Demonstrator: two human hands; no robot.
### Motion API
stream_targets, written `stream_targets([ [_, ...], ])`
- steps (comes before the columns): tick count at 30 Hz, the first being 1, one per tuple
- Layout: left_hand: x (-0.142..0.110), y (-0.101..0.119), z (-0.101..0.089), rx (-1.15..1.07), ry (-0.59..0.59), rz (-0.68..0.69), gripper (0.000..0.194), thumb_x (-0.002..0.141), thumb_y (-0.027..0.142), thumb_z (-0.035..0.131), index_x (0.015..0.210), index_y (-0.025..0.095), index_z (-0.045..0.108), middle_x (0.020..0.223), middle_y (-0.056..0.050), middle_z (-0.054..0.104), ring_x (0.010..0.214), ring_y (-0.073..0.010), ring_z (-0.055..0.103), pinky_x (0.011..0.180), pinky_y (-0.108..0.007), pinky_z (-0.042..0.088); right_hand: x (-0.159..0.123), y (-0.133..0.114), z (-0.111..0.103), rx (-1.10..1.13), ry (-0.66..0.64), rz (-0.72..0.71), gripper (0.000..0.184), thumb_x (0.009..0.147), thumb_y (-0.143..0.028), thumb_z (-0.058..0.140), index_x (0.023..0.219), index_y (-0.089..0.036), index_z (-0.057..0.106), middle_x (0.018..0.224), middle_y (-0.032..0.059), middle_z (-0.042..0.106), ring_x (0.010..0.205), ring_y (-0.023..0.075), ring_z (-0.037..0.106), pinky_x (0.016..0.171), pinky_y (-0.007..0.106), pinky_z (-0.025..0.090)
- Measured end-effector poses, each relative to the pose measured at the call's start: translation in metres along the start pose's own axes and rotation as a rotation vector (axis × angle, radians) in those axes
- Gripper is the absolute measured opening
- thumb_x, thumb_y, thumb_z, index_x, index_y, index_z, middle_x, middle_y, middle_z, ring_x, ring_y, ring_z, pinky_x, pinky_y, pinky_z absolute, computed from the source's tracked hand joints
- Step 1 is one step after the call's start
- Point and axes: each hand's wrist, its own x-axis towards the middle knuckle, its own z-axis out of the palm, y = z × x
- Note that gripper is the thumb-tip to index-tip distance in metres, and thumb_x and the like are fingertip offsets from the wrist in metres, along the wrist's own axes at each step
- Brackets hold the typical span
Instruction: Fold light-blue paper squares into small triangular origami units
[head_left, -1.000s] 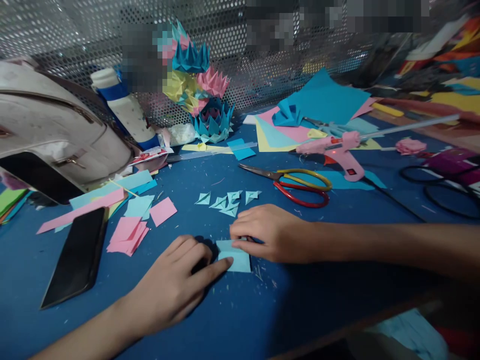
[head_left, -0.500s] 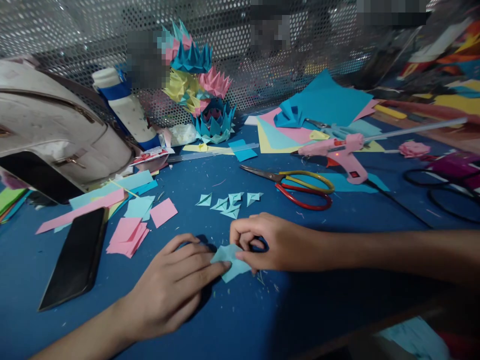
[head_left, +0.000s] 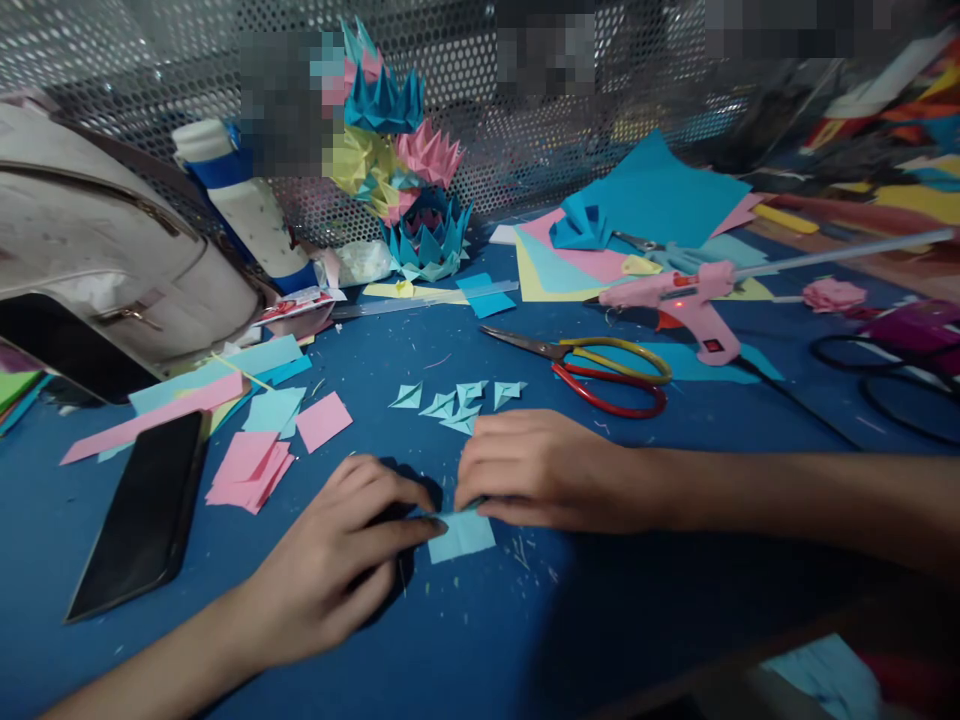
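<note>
A small piece of light blue paper [head_left: 462, 540] lies on the blue table top, with creases across it and its upper edge turned up. My left hand [head_left: 349, 545] pinches its upper left corner between thumb and fingers. At the upper right corner, my right hand [head_left: 536, 470] has its fingers curled and closed on the same edge; its fingertips are partly hidden. Just beyond the hands lie several small folded light blue paper pieces [head_left: 442, 404]. Scissors [head_left: 574, 362] with red and yellow handles rest past my right hand.
A pink glue gun [head_left: 690, 295] with a cord lies at the back right. Pink paper squares [head_left: 251, 470] and a black phone [head_left: 142, 515] are on the left, near a pale backpack [head_left: 112, 250] and a bottle [head_left: 247, 210]. Folded paper flowers [head_left: 427, 235] stand at the mesh screen.
The light blue paper has gone from lying turned like a diamond to lying with its edges straight. Both hands have shifted to its upper edge, and my right fingers have come down onto it.
</note>
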Motion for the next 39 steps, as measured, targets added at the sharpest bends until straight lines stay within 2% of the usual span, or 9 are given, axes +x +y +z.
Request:
stream_targets([
  [4,-0.005,-0.003,0.003,0.142,0.015,0.128,0.029,0.096,0.005,0.039,0.111,0.011,0.063,0.118,-0.013,0.066,0.105,-0.0235,0.057,0.098,-0.046,0.039,-0.003,0.004,0.001,-0.166,0.007,-0.24,0.022,0.103,-0.02,0.047,0.113,-0.021,0.066,0.115,0.0018,0.07,0.104,0.0148,0.058,0.078,0.029,0.043],
  [8,-0.011,-0.004,0.004,0.201,0.062,0.209,0.031,0.101,0.008,0.035,0.11,0.008,0.065,0.115,-0.015,0.07,0.109,-0.024,0.06,0.099,-0.045,0.041,-0.003,0.008,0.003,-0.203,0.029,-0.344,0.027,0.104,-0.017,0.042,0.116,-0.02,0.067,0.12,0.0021,0.069,0.106,0.0139,0.06,0.076,0.029,0.048],
  [15,-0.013,-0.003,0.002,0.276,0.022,0.302,0.041,0.105,0.013,0.027,0.121,0.009,0.065,0.127,-0.012,0.067,0.122,-0.0254,0.059,0.106,-0.043,0.042,-0.003,0.013,0.001,-0.191,-0.001,-0.366,0.029,0.105,-0.022,0.04,0.115,-0.017,0.067,0.12,0.0054,0.07,0.109,0.0145,0.06,0.082,0.03,0.05],
  [22,-0.013,-0.005,0.005,0.225,0.004,0.331,0.044,0.105,0.011,0.024,0.122,0.003,0.063,0.13,-0.015,0.065,0.127,-0.0242,0.057,0.111,-0.041,0.044,-0.003,0.014,0.0,-0.167,-0.013,-0.385,0.027,0.104,-0.021,0.042,0.115,-0.016,0.067,0.121,0.0044,0.07,0.109,0.0152,0.06,0.081,0.031,0.049],
  [27,-0.012,-0.004,0.004,0.237,0.006,0.341,0.043,0.105,0.011,0.025,0.12,0.004,0.065,0.128,-0.014,0.066,0.126,-0.0239,0.058,0.111,-0.04,0.046,-0.003,0.014,0.0,-0.216,-0.05,-0.376,0.032,0.106,-0.02,0.036,0.116,-0.019,0.067,0.123,0.0063,0.068,0.111,0.0132,0.061,0.082,0.03,0.05],
  [34,-0.011,-0.002,0.002,0.234,-0.017,0.333,0.043,0.105,0.011,0.025,0.123,0.004,0.064,0.127,-0.015,0.066,0.125,-0.0247,0.058,0.108,-0.042,0.048,-0.002,0.014,0.0,-0.186,-0.008,-0.408,0.026,0.103,-0.016,0.043,0.114,-0.015,0.068,0.119,0.0068,0.069,0.109,0.0145,0.062,0.079,0.03,0.051],
  [39,-0.002,0.004,0.001,0.23,-0.067,0.249,0.039,0.105,0.012,0.029,0.126,0.006,0.062,0.115,-0.014,0.069,0.112,-0.0231,0.062,0.105,-0.041,0.048,-0.002,0.014,0.0,-0.226,-0.018,-0.392,0.027,0.104,-0.024,0.044,0.113,-0.018,0.068,0.119,0.0061,0.069,0.107,0.0141,0.062,0.08,0.03,0.05],
])
